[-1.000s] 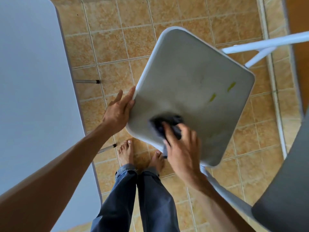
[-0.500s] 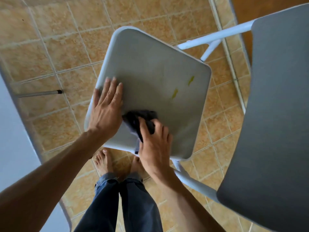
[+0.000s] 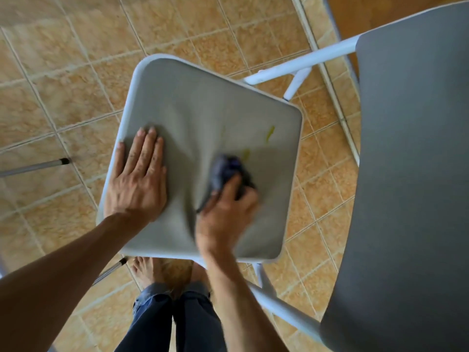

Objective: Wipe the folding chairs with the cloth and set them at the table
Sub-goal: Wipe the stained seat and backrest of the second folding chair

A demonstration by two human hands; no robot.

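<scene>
Tiled floor (image 3: 63,80), right hand (image 3: 223,217) gripping cloth (image 3: 225,168) on seat (image 3: 203,110)

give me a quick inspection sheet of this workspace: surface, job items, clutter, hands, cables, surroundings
surface: grey chair seat, two yellow-green smears on its right part, not yet wiped off
job's things: dark cloth bunched on the seat next to the lower smear; dark grey backrest at right; white frame tube
clutter: nothing seen
hands: left hand flat on the seat's left side, fingers straight; right hand grips the cloth, blurred
cables: nothing seen
surroundings: tan tiled floor; metal leg with black tip at left; bare feet and jeans below the seat
</scene>
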